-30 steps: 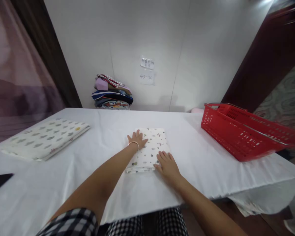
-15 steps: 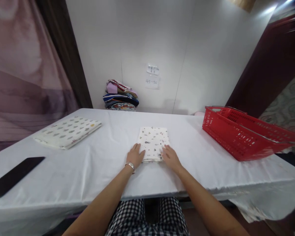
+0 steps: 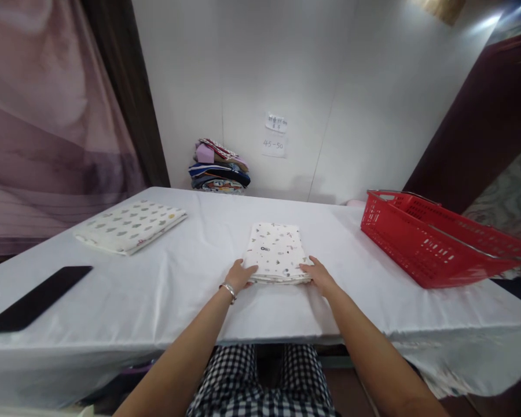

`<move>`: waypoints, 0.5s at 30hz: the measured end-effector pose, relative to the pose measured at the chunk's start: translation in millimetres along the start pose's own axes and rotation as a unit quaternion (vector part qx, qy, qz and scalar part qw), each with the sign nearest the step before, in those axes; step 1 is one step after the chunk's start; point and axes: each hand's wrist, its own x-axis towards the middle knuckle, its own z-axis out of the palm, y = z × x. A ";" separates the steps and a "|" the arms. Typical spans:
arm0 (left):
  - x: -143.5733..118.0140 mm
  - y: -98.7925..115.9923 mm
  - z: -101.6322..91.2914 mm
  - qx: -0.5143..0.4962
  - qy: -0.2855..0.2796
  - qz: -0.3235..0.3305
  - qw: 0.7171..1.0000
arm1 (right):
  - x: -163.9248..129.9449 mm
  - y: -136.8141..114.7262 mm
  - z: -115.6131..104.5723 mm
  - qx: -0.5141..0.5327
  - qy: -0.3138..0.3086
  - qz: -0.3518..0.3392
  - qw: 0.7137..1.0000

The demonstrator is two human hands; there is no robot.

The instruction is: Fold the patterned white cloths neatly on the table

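Centre frame: your left hand (image 3: 239, 274) and right hand (image 3: 318, 274) each grasp a near corner of the folded printed cloth (image 3: 276, 252) | cloth lies on bench (image 3: 156, 295) | red basket (image 3: 434, 246) at right.

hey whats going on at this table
A person seated at a white table has both hands on the near edge of a folded printed cloth, left hand at its left corner, right hand at its right. A second folded cloth lies at the left, a red basket at the right, a clothes pile by the wall.
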 end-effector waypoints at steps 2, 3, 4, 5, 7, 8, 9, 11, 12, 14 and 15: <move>0.6 0.6 -0.9 -0.009 -0.003 -0.008 1.000 | -2.8 -2.3 -0.6 0.112 -0.067 0.044 0.990; 0.3 1.0 -0.5 -0.005 0.000 -0.007 1.000 | -3.8 -3.1 -0.9 0.155 -0.092 0.061 0.982; -0.8 1.3 0.8 0.002 0.005 -0.006 1.000 | -3.9 -3.4 -1.7 0.175 -0.102 0.065 0.977; -3.1 1.3 3.5 0.010 0.008 -0.003 1.000 | -2.9 -3.0 -3.7 0.183 -0.100 0.067 0.976; -11.8 -0.2 12.1 0.033 0.003 0.009 0.999 | 2.8 0.8 -12.4 0.175 -0.061 0.071 0.980; -17.8 -1.7 17.3 0.049 -0.014 0.020 0.999 | 7.0 4.2 -19.5 0.156 -0.032 0.074 0.985; -24.3 -3.6 22.2 0.064 -0.041 0.033 0.997 | 11.7 8.2 -28.1 0.122 -0.001 0.073 0.990; -35.4 -6.8 28.3 0.093 -0.110 0.058 0.988 | 20.1 16.1 -46.9 0.008 0.059 0.058 0.997; -38.6 -7.1 28.5 0.110 -0.131 0.070 0.983 | 22.6 18.7 -54.9 -0.067 0.085 0.040 0.993; -37.1 -3.1 23.9 0.156 -0.106 0.104 0.977 | 22.8 18.2 -62.8 -0.215 0.133 -0.025 0.967; -32.2 1.4 20.2 0.182 -0.062 0.129 0.973 | 20.2 14.5 -61.1 -0.272 0.149 -0.069 0.948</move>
